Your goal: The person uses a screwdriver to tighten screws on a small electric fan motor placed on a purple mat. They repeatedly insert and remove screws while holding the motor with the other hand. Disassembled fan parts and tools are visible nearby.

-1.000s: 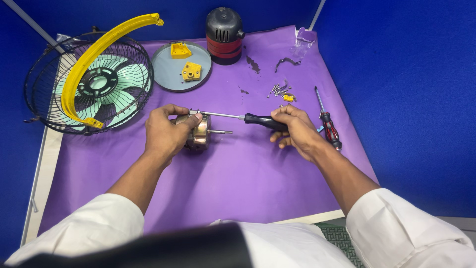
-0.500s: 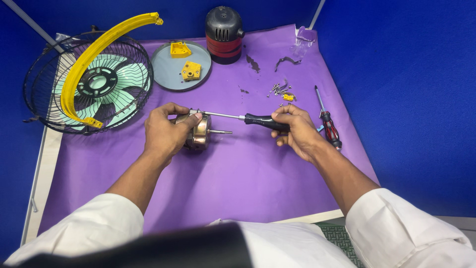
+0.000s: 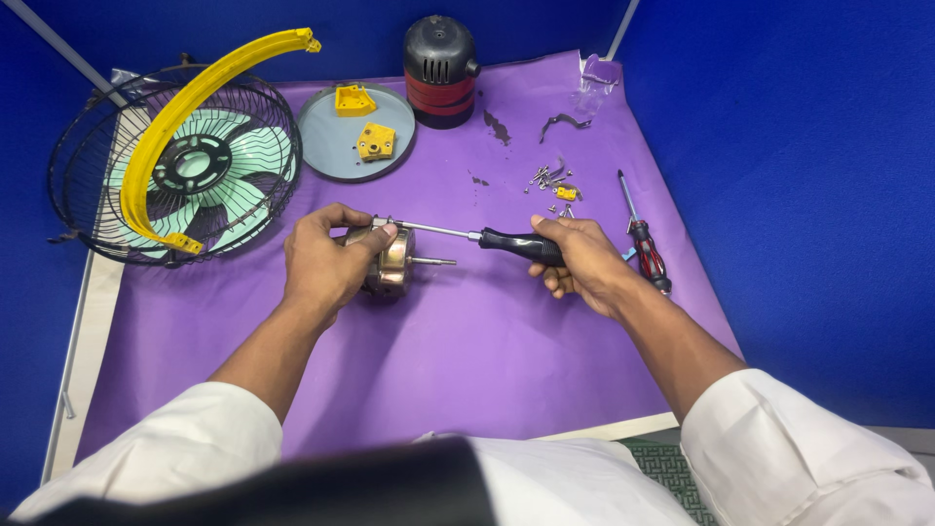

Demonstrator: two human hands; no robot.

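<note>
The person's left hand [image 3: 326, 258] wraps around a small round brass-coloured metal motor [image 3: 392, 263] near the middle of the purple mat [image 3: 467, 360], fingers curled over its top edge, its thin steel shaft pointing toward the right hand. The right hand [image 3: 579, 261] is closed around the black handle of a long screwdriver [image 3: 487, 238] — the shank runs level across to the motor's upper rim, where its tip meets the casing just under the left thumb. Just beyond the right hand lies a second screwdriver with a red and black handle [image 3: 645, 248], untouched, and above it a scatter of small silver screws with a tiny yellow piece [image 3: 557, 185]. At the far left rests a black wire fan cage [image 3: 88, 185] holding pale green blades and a curved yellow plastic bracket [image 3: 185, 107]. A grey round plate [image 3: 326, 156] carries two yellow plastic blocks, and just beside it stands a black and red cylindrical housing [image 3: 441, 68] — well apart from both hands.
</note>
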